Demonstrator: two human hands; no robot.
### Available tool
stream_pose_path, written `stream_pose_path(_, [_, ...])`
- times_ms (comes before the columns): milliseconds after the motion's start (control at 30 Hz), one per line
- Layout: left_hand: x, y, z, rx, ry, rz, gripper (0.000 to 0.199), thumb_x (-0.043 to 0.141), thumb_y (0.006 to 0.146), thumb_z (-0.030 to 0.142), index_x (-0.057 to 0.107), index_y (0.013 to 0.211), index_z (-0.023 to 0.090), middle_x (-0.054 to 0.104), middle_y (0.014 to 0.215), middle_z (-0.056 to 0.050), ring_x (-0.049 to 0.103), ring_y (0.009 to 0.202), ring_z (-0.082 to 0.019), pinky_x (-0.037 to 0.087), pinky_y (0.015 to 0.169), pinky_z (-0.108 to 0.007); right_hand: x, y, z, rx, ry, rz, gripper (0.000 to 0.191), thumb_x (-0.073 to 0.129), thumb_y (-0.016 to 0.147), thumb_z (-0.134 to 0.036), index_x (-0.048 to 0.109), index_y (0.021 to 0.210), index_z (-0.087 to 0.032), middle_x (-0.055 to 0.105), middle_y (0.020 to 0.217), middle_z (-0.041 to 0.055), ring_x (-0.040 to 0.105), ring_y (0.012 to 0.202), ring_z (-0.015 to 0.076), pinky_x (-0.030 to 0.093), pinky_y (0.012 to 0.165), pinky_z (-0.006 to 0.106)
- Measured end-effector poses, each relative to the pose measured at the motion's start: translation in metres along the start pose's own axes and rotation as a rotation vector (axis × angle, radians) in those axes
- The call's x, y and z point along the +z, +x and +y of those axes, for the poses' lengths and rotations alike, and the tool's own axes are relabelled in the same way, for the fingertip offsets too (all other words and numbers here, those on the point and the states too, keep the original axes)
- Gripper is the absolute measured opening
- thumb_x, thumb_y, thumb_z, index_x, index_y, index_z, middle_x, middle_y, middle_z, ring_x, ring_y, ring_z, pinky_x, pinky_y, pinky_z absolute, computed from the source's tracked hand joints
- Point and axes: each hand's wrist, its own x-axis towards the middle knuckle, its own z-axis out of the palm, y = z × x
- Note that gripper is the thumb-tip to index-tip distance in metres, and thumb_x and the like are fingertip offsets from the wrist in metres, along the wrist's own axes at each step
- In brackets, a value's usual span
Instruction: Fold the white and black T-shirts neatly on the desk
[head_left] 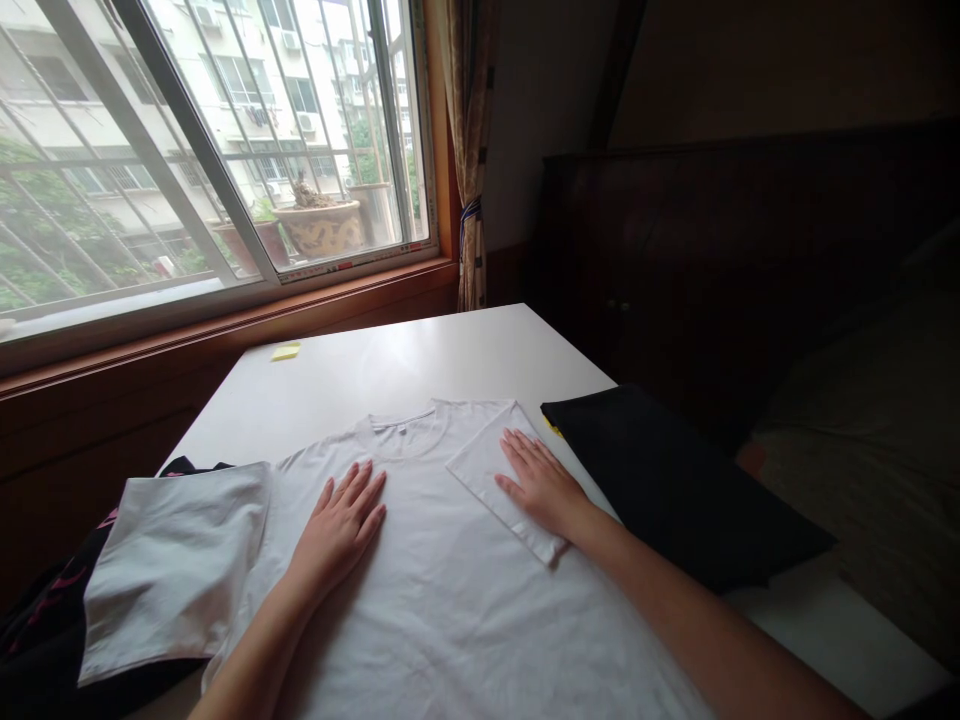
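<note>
A white T-shirt (427, 560) lies spread on the white table, its neckline at the far side. My left hand (345, 525) rests flat on the shirt's chest, left of the collar, fingers apart. On the right, a sleeve (480, 470) is folded inward over the shirt, and my right hand (538, 483) lies flat on it with fingers stretched out. The left sleeve (176, 565) extends outward past the table's left edge, over dark cloth. Neither hand grips anything.
Black folded cloth (675, 480) lies on the table's right side. Black and pink fabric (52, 610) is at the left edge. A yellow note (286, 352) sits on the far left of the white table (420, 350). Beyond are a barred window and a curtain (471, 160).
</note>
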Motion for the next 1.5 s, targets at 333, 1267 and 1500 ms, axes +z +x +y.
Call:
stream_pose_path(333, [0.002, -0.001, 0.001, 0.008, 0.017, -0.001, 0.055, 0.037, 0.107, 0.046, 0.034, 0.160, 0.032, 0.027, 0.169, -0.002, 0.024, 0.157, -0.026, 0.022, 0.126, -0.054, -0.006, -0.009, -0.003, -0.024, -0.014, 0.014, 0.066, 0.034, 0.107, -0.051, 0.040, 0.158, -0.009, 0.030, 0.167, 0.0159, 0.026, 0.156, 0.0293, 0.024, 0.127, 0.050])
stream_pose_path(1267, [0.002, -0.002, 0.002, -0.005, 0.003, -0.004, 0.055, 0.036, 0.107, 0.047, 0.032, 0.161, 0.033, 0.027, 0.170, -0.002, 0.022, 0.158, -0.028, 0.019, 0.126, -0.058, -0.015, -0.056, -0.008, -0.058, 0.012, -0.072, 0.072, 0.029, 0.105, -0.063, 0.027, 0.164, -0.023, 0.018, 0.172, 0.0070, 0.016, 0.158, 0.0280, 0.017, 0.129, 0.051])
stream_pose_path(1500, [0.002, -0.002, 0.002, -0.005, 0.007, -0.007, 0.055, 0.035, 0.108, 0.047, 0.033, 0.161, 0.033, 0.026, 0.170, -0.001, 0.022, 0.158, -0.027, 0.019, 0.126, -0.057, 0.002, -0.009, -0.007, 0.121, -0.003, -0.034, 0.079, 0.030, 0.103, -0.063, 0.036, 0.159, -0.008, 0.024, 0.169, 0.0178, 0.019, 0.158, 0.0285, 0.021, 0.128, 0.045])
